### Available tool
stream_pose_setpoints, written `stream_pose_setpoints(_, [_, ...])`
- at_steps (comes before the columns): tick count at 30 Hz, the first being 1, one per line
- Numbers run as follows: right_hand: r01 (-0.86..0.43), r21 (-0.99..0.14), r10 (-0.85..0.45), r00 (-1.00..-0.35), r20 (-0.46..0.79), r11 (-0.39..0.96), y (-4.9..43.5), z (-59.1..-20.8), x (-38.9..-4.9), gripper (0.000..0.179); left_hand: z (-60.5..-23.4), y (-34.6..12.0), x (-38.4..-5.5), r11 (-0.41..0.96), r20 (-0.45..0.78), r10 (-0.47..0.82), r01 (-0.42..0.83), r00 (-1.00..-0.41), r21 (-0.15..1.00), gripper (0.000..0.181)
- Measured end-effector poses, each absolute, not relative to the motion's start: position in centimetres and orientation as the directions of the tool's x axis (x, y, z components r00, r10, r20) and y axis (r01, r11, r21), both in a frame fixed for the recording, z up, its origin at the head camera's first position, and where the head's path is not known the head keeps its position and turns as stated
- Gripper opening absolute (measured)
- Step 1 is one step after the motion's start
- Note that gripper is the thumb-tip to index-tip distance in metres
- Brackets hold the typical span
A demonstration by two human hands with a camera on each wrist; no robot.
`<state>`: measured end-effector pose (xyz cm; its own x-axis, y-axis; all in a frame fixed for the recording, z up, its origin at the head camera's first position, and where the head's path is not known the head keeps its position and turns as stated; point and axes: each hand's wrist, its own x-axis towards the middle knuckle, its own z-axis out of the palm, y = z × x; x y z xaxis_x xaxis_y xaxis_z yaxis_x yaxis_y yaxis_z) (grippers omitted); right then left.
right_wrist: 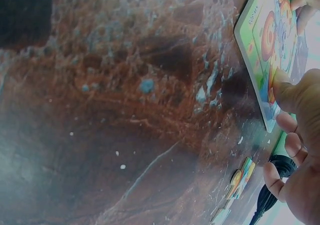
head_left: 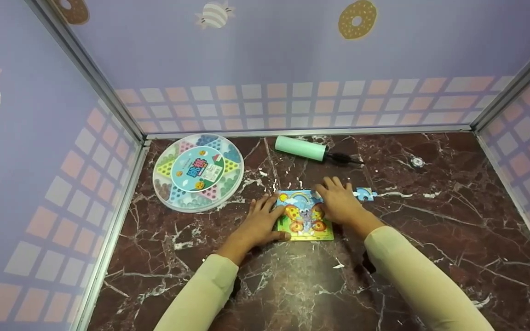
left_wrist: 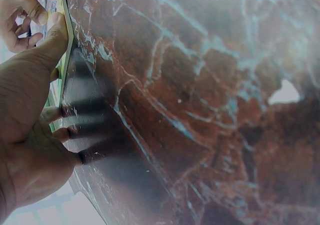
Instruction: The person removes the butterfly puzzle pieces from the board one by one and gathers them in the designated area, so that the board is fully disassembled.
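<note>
A square jigsaw puzzle (head_left: 308, 226) with a butterfly, rainbow and sun lies flat on the dark marbled surface. My left hand (head_left: 259, 223) spreads along its left side, thumb on the near left edge; in the left wrist view, the fingers reach down beside the board. At the upper right corner, my right hand (head_left: 342, 203) covers part of the picture. Its thumb (right_wrist: 286, 90) presses on the board's face, while the other fingers are loosely bent by the edge. What lies beneath them is hidden. Just right of that hand is a loose blue puzzle piece (head_left: 365, 194).
A round, clear-lidded Chinese checkers set (head_left: 198, 172) lies at the back left. Behind the puzzle is a mint green hand pump (head_left: 301, 148) with a black nozzle. A small round black-and-white chip (head_left: 416, 162) sits farther right. Lilac panels (head_left: 288, 55) enclose the back and sides.
</note>
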<state>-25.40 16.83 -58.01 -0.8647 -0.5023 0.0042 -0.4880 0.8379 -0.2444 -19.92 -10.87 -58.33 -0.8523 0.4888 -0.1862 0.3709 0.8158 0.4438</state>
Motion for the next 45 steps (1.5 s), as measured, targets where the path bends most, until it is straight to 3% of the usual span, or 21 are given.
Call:
stream_pose_setpoints(10, [-0.495,-0.240,-0.504,-0.863,0.029,0.835,16.98,-58.17,-25.38,0.048,-58.26,-10.84,-19.84,0.812,-0.179,0.494,0.379,-0.851,0.443,0.065])
stream_pose_setpoints(19, [-0.502,-0.230,-0.503,-0.862,0.061,0.834,16.92,-58.26,-25.30,0.039,-58.32,-10.79,-19.95,0.814,-0.175,0.492,0.378,-0.853,0.441,0.063])
stream_pose_setpoints(37, [-0.497,-0.234,-0.504,-0.863,0.033,0.836,16.89,-58.24,-24.96,0.040,-58.24,-10.89,-19.89,0.810,-0.177,0.493,0.375,-0.852,0.451,0.075])
stream_pose_setpoints(45, [-0.550,-0.267,-0.551,-0.831,0.079,0.792,16.69,-58.12,-24.80,0.038,-58.41,-10.90,-19.92,0.809,-0.186,0.492,0.369,-0.850,0.457,0.075])
